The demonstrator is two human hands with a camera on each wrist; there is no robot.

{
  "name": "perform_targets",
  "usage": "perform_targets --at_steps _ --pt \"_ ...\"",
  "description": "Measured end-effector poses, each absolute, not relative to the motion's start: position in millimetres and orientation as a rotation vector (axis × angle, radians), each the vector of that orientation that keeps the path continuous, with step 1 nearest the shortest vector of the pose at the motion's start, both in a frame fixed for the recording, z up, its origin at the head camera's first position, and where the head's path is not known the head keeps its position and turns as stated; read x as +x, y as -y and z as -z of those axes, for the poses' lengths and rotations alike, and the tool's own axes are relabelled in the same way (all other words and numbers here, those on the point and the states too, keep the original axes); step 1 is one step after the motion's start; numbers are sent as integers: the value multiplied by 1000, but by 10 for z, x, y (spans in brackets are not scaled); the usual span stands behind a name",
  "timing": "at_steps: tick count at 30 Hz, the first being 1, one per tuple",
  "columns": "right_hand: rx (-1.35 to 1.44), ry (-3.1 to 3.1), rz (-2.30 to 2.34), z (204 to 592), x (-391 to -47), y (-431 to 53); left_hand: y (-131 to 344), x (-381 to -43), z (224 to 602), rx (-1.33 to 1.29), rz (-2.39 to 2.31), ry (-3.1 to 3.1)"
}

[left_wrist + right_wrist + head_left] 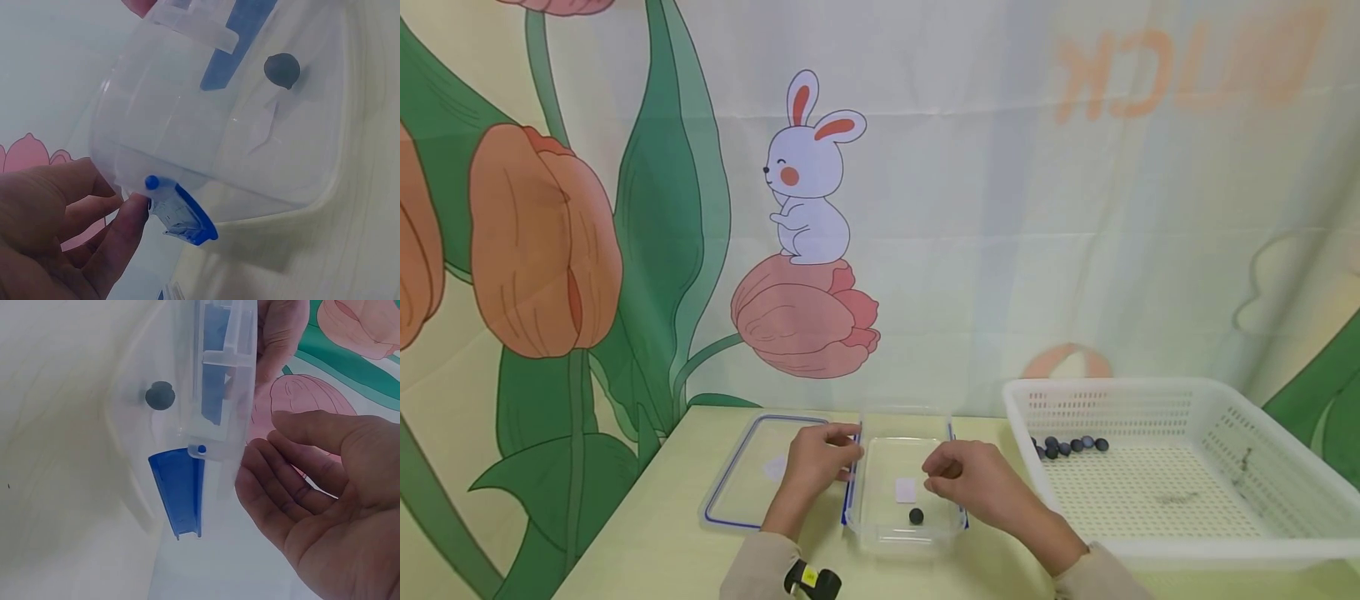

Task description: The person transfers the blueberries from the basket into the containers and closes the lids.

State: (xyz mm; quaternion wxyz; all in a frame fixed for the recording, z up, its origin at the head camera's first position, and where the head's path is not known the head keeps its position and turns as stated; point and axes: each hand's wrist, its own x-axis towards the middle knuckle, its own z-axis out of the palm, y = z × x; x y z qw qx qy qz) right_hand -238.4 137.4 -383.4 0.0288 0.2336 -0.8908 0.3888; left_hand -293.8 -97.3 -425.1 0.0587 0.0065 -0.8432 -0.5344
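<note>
A clear plastic food container (pixel 902 533) with blue side clips stands lidless on the table. Inside it, one blueberry (pixel 916 517) lies near the front end, beside a small white square (pixel 906 490). My left hand (pixel 822 458) holds the container's left rim; in the left wrist view its fingertips (pixel 134 215) meet the rim beside a blue clip (pixel 181 212). Over the right rim is my right hand (pixel 977 483), its fingers loosely bent with nothing between them. The right wrist view shows that hand's thumb (pixel 306 427) apart from the fingers, close to the container wall.
To the left lies the container's clear lid (pixel 737 508) with a blue seal, partly behind the left forearm. A white plastic basket (pixel 1150 546) stands at the right, with several blueberries (pixel 1077 445) at its back left. A printed curtain (pixel 940 250) hangs behind the table.
</note>
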Motion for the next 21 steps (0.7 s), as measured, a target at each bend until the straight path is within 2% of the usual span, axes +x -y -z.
perform_targets --at_steps 7,12,21 --pt "680 2748 -1217 3633 -2337 -1455 963 -3037 4362 88 1590 2567" --pt "632 2742 -1167 3439 -2322 -1555 976 -3021 4359 43 1608 2551" --pt "609 2676 -1052 3118 -2437 -1923 962 -3046 4381 92 1617 2555"
